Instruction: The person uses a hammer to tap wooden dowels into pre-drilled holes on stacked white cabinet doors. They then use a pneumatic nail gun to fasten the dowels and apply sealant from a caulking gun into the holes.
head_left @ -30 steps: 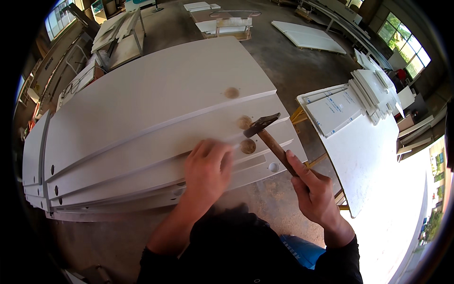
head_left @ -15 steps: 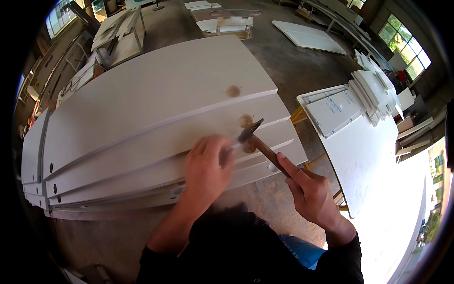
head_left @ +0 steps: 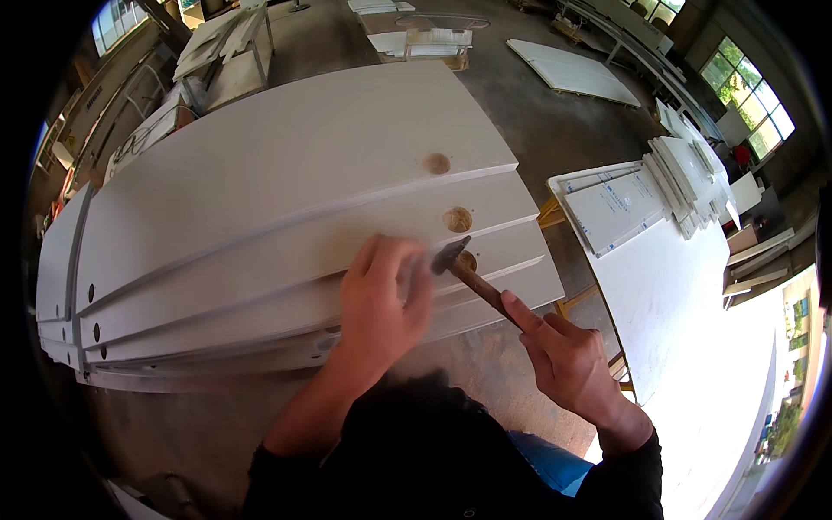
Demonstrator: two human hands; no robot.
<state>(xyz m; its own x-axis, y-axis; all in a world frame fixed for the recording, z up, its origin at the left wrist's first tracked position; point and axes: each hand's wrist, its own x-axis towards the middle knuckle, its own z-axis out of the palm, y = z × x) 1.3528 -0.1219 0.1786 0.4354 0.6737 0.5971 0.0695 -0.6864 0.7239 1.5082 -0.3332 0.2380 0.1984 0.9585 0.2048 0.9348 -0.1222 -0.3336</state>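
My right hand (head_left: 568, 357) grips the wooden handle of a hammer (head_left: 484, 286), its index finger stretched along the handle. The dark metal hammer head is over the stepped white panels (head_left: 312, 143), close to the fingertips of my left hand (head_left: 374, 299). My left fingers are curled in and blurred; whatever they pinch is too small or smeared to make out. Round recesses are cut near the panels' right ends: an upper recess (head_left: 436, 163), a middle recess (head_left: 458, 219), and one partly hidden behind the hammer.
To the right, a white-topped table (head_left: 654, 286) bears stacked white boards (head_left: 689, 178) and film-marked panels (head_left: 615, 208). A large white board (head_left: 572, 72) lies on the floor beyond. At back left stands a rack (head_left: 247, 74) with boards. Something blue (head_left: 555, 464) is beside my body.
The hammer head has come down slightly toward me, uncovering the middle recess. My left hand stays close by, still blurred. The whole view has shifted a little.
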